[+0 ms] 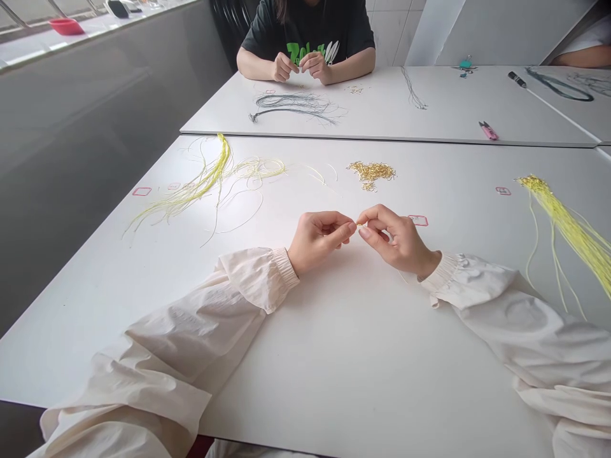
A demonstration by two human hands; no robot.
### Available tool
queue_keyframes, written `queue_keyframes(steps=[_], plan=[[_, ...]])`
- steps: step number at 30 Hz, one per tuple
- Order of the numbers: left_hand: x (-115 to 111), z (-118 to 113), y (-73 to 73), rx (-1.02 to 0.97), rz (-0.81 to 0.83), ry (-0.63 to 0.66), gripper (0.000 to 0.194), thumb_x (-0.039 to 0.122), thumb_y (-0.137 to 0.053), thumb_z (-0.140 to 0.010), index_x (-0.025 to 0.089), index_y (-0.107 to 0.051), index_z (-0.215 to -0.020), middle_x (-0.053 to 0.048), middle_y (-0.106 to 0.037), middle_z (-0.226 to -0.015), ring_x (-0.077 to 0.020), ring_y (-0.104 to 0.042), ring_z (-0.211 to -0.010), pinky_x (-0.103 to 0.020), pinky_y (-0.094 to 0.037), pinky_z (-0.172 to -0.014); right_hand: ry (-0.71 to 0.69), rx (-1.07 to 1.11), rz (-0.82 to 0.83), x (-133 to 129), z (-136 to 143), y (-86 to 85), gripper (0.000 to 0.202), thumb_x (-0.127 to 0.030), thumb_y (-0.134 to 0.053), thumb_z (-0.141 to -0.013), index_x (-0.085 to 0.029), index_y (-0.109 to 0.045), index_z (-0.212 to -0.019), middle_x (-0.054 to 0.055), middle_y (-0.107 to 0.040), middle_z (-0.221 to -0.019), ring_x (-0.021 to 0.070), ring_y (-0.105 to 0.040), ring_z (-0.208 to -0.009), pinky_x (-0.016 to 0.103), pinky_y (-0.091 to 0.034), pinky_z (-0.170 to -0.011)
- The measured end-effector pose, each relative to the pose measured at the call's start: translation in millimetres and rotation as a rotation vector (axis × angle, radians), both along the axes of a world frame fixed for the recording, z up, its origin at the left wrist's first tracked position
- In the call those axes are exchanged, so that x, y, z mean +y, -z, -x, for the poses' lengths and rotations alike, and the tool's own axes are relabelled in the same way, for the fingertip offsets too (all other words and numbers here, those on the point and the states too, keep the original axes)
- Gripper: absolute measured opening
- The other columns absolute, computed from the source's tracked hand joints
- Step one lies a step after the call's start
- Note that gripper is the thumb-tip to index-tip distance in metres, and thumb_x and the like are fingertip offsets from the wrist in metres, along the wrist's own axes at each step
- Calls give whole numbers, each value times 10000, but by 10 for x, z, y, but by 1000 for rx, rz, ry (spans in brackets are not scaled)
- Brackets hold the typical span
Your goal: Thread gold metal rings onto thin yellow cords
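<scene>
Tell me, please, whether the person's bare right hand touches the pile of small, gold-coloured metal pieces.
Apart. The head view shows a strip of white tabletop between the right hand and the gold-coloured pile beyond it.

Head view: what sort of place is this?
Likely a small craft workroom, judging by the bundled yellow strands, the pile of small gold-coloured pieces, and another person seated at the adjoining white table.

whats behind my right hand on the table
Beyond the right hand, a red-bordered label shows close by; farther back lies a heap of gold-coloured pieces. The patch of white table directly behind the hand is covered, so anything there cannot be seen.
</scene>
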State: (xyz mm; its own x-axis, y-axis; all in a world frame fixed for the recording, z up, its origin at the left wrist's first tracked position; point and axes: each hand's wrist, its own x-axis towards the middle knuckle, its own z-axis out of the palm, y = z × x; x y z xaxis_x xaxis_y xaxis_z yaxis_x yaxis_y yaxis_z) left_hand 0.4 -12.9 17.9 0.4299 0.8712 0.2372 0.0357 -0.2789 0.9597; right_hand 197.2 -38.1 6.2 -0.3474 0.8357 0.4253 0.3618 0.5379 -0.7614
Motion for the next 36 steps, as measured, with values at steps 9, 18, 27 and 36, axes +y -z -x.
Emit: queue_keyframes(steps=[9, 18, 27, 36], plan=[[-27, 0, -23, 36, -61, 30, 232, 332, -687, -832, 129, -701, -718, -21, -625, -587, -82, -521, -495, -196, -434, -468, -175, 332, 382, 153, -137, -98, 87, -195, -543, -815, -165, -624, -807, -10, -464, -633, 114, -367, -574, 269, -287, -550], [-17, 12, 0, 87, -171, 102, 188, 276, -661, -844, 128, -701, -735, -23, -640, -611, -89, -536, -528, -213, -451, -521, -164, 216, 381, 147, -179, -277, 130, -262, -684, -824, -167, -661, -738, 7, -565, -685, 121, -489, -637, 276, -403, -597], [-28, 8, 6, 78, -237, 123, 171, 260, -654, -851, 134, -701, -744, -22, -639, -616, -89, -520, -533, -218, -457, -537, -157, 209, 431, 122, -102, -304, 147, -286, -683, -843, -165, -663, -763, 16, -595, -723, 129, -534, -686, 282, -451, -650], [-31, 5, 1, 56, -230, 88, 227, 321, -659, -859, 134, -702, -739, -27, -637, -603, -93, -531, -515, -226, -451, -516, -165, 207, 481, 117, -82, -229, 180, -327, -680, -854, -163, -657, -785, 2, -540, -668, 105, -442, -603, 256, -362, -549]])
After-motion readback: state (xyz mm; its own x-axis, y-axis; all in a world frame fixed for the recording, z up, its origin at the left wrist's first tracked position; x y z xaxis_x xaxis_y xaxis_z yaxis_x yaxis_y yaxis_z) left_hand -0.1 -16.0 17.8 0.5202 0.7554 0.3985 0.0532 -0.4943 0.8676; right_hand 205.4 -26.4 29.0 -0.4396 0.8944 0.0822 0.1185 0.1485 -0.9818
